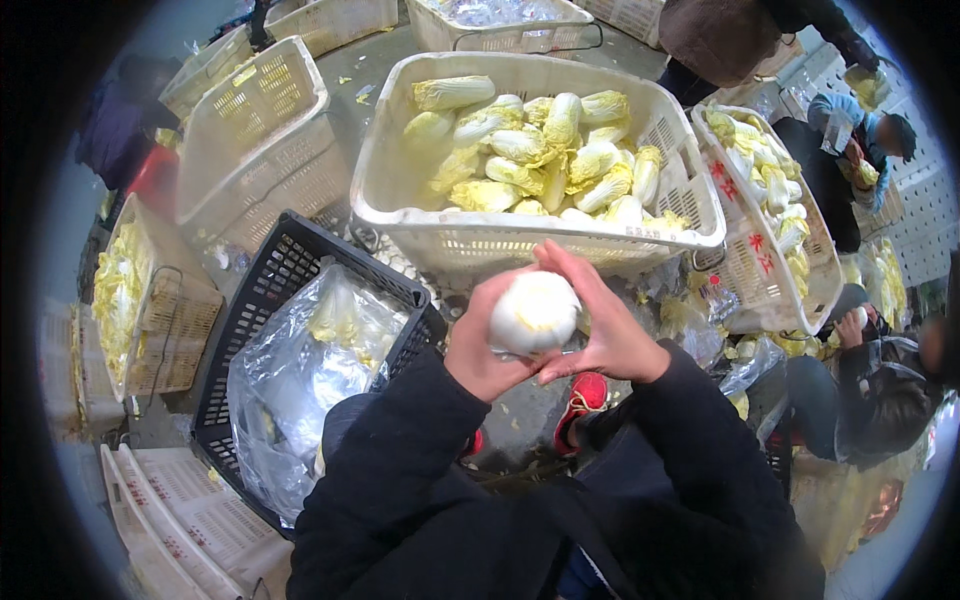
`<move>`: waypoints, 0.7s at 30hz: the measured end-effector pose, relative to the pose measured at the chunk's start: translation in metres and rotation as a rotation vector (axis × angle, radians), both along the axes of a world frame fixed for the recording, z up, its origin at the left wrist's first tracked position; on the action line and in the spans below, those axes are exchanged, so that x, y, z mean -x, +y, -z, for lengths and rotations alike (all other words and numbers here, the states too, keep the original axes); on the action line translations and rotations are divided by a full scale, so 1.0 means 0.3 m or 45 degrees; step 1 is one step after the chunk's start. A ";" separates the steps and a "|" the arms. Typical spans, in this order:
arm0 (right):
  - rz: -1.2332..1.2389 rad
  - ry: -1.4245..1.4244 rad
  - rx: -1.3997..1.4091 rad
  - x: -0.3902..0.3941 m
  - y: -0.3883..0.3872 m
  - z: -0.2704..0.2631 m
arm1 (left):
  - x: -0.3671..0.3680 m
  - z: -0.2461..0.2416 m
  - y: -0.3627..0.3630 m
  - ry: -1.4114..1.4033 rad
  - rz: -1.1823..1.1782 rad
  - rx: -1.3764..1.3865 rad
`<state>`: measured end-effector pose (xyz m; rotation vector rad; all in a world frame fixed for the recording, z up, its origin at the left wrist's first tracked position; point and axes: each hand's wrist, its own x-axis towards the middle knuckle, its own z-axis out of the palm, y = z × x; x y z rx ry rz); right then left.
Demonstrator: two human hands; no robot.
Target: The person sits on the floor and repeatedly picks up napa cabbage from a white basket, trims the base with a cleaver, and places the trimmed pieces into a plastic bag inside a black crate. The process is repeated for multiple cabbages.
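Observation:
Between my two hands is a napa cabbage (534,311), its pale, rounded end turned up towards me. My left hand (480,341) wraps its left side, and my right hand (611,330) curves around the right side, with fingertips near the top. The lower part of the cabbage is hidden beneath. Just beyond my hands stands a large white plastic crate (420,217) holding several napa cabbages (525,142) with yellow leaves. To my left a black plastic crate (300,232) tilts, lined with a clear plastic bag (292,360) that has cabbages inside.
At right, a white crate (739,225) is heaped with cabbages. Another white crate (255,142) stands at left, near a crate of cabbages (161,337). Stacked crates (202,517) lie lower left. A seated person (862,390) works close on the right; loose bags (705,315) litter the floor.

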<state>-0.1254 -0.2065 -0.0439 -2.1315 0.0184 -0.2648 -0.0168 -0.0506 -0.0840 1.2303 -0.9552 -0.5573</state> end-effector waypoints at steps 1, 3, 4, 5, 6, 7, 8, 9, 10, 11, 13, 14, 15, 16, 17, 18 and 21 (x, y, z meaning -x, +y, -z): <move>-0.035 0.028 -0.024 -0.004 -0.008 0.010 | -0.002 0.005 -0.005 -0.115 0.005 0.028; -0.073 0.036 -0.075 -0.010 -0.025 0.027 | -0.010 0.014 -0.015 -0.320 -0.033 0.069; -0.093 0.038 -0.092 -0.012 -0.035 0.031 | -0.014 0.017 -0.018 -0.389 -0.056 0.085; -0.113 -0.010 -0.064 -0.013 -0.042 0.033 | -0.018 0.018 -0.022 -0.452 -0.076 0.066; -0.083 0.011 -0.055 -0.013 -0.045 0.033 | -0.020 0.018 -0.024 -0.520 -0.094 0.051; -0.075 0.027 -0.031 -0.009 -0.041 0.032 | -0.019 0.016 -0.026 -0.583 -0.090 0.031; -0.036 0.062 -0.031 -0.005 -0.035 0.032 | -0.017 0.014 -0.026 -0.586 -0.119 -0.032; 0.008 0.064 -0.070 -0.001 -0.026 0.035 | -0.013 0.013 -0.025 -0.585 -0.148 -0.088; 0.083 0.087 -0.131 0.005 -0.012 0.043 | -0.007 0.012 -0.024 -0.578 -0.191 -0.135; 0.161 0.112 -0.196 0.010 -0.005 0.057 | -0.005 0.015 -0.022 -0.477 -0.176 -0.139; 0.061 0.103 -0.489 0.009 0.000 0.115 | -0.008 0.025 -0.019 -0.198 -0.141 -0.268; -0.045 0.149 -0.556 0.008 -0.021 0.158 | -0.012 0.032 -0.014 -0.053 -0.083 -0.372; 0.002 0.317 -0.653 0.007 -0.053 0.212 | -0.028 0.040 -0.009 0.116 -0.090 -0.433; -0.089 0.190 -0.351 -0.019 -0.110 0.275 | -0.048 0.049 -0.012 0.167 -0.165 -0.439; 0.180 0.560 -0.807 -0.039 -0.149 0.355 | -0.067 0.056 -0.008 0.340 -0.219 -0.421; 0.343 0.562 -0.489 -0.083 -0.172 0.457 | -0.097 0.056 -0.002 0.481 -0.193 -0.506; -0.084 0.896 0.704 -0.079 -0.225 0.770 | -0.144 0.041 0.011 1.146 -0.118 -0.099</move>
